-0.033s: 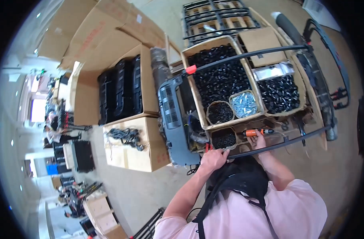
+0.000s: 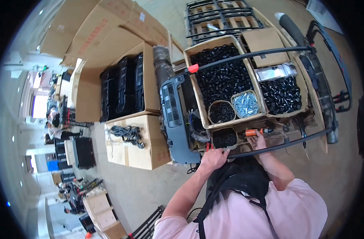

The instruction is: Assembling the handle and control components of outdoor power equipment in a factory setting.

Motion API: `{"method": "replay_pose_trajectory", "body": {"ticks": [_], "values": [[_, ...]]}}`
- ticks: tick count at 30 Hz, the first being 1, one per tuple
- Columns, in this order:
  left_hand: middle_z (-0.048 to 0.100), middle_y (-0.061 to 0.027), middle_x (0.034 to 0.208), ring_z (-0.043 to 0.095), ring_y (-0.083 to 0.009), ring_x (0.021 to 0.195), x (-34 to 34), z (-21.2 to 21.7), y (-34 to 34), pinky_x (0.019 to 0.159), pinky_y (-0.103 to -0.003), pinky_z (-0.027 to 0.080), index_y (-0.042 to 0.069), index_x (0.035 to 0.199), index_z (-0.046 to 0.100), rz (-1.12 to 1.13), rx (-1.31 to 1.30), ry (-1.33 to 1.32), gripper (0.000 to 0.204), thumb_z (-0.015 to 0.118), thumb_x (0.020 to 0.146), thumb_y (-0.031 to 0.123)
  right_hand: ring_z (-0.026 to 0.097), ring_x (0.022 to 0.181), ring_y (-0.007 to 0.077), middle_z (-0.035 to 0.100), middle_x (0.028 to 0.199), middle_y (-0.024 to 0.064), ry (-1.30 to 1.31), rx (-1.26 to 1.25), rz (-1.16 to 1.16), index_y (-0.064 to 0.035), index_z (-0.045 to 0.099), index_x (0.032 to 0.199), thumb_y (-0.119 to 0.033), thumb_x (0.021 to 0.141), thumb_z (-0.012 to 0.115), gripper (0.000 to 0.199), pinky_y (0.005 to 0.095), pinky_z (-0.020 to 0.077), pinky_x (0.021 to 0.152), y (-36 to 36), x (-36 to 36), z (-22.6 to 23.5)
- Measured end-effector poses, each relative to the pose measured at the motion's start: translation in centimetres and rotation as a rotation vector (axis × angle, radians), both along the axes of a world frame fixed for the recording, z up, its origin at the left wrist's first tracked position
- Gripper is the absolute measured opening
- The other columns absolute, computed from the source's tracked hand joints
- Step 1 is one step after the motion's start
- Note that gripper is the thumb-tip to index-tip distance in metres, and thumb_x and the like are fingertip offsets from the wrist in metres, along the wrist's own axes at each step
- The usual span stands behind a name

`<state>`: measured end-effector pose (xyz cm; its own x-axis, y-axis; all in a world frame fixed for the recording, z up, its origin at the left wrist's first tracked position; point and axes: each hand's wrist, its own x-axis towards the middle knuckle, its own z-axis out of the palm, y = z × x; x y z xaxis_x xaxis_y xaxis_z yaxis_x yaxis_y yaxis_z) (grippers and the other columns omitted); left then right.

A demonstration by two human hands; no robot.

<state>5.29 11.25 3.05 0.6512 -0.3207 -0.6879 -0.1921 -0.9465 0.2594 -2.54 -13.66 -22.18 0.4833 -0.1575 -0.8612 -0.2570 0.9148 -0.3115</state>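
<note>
My right hand (image 2: 258, 142) is closed round an orange and black power screwdriver (image 2: 253, 132), whose dark end points right. My left hand (image 2: 214, 158) is closed at the left end of the near bar of a dark frame (image 2: 269, 149), beside a grey vented housing (image 2: 173, 119); its fingertips are partly hidden. A red part (image 2: 208, 146) shows just beyond its fingers. Between and beyond the hands sits a small bin of tiny black screws (image 2: 224, 138).
Beyond the frame, a large carton (image 2: 199, 116) holds black plastic pieces, a bin of silver screws (image 2: 245, 104) and another small bin. More black parts (image 2: 280, 94) fill a box at right. Cartons (image 2: 149, 158) stand left, one topped with black cables (image 2: 127, 135).
The whole view has shifted slightly. Both hands keep their places at the frame and the screwdriver.
</note>
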Motion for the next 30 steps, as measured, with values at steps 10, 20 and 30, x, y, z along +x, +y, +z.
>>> {"method": "replay_pose_trajectory", "body": {"ticks": [10,20,30], "values": [[0.077,-0.0232,0.106,0.075,-0.0394,0.102,0.2,0.8,0.0,0.094,-0.050,0.058,0.005,0.109,0.078,0.053,0.047,0.033,0.057,0.042,0.108,0.049,0.072,0.081,0.0178,0.076,0.094,0.0093,-0.099,-0.305,1.219,-0.0038,0.075,0.110,-0.029,0.098,0.072,0.028,0.0364,0.0596,0.067,-6.3,-6.3,9.6],[0.077,-0.0205,0.090,0.075,-0.0405,0.088,-0.9,-0.2,1.6,0.085,-0.052,0.059,0.007,0.100,0.074,0.095,-0.081,-0.108,0.049,0.046,0.106,0.046,0.072,0.097,0.0211,0.077,0.103,0.0140,-0.606,-1.213,1.394,0.0005,0.076,0.116,-0.032,0.099,0.069,0.037,0.0382,0.0564,0.091,-8.8,15.3,30.5],[0.066,-0.0135,0.098,0.065,-0.0328,0.097,-8.5,2.5,0.6,0.083,-0.046,0.053,0.007,0.096,0.067,0.250,-0.710,-0.787,0.024,0.077,0.089,0.027,0.061,0.131,0.0410,0.066,0.135,0.0295,-0.242,-1.827,1.612,0.0011,0.067,0.135,-0.062,0.104,0.050,0.073,0.0442,0.0452,0.113,-9.6,42.6,20.3]]}}
